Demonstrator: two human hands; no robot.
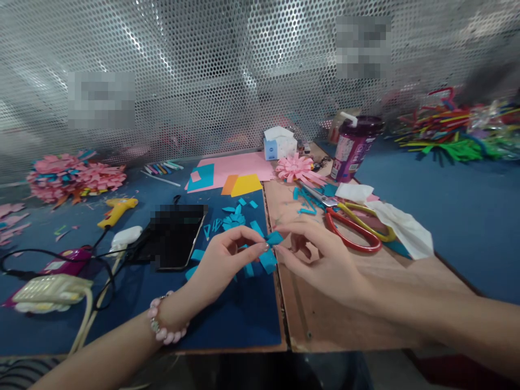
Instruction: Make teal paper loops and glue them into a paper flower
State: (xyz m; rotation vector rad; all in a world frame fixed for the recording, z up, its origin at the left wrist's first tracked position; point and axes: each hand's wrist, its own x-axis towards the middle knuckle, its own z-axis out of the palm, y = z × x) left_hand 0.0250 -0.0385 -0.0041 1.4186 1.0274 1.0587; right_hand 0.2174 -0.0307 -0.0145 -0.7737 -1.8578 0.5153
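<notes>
Between the fingertips of both hands is a small blue paper piece (274,238), held above the seam of the tabletop. My left hand (233,252), with a pink bead bracelet (153,319) at its wrist, pinches the piece from the left. From the right, my right hand (319,254) pinches it with thumb and index finger. Blue paper strips (267,262) lie below and left of the fingers, partly hidden by my left hand. Just behind is a cluster of folded blue paper petals (234,216). Red-handled scissors (353,233) and yellow-handled scissors (365,216) lie beyond my right hand.
At left are a black tablet (179,238), a yellow glue gun (117,211), a power strip (51,291) with cables and pink paper flowers (73,176). Behind stand a tissue box (280,145) and a purple cup (352,149). Coloured paper sheets (246,186) lie before a perforated metal panel (203,81).
</notes>
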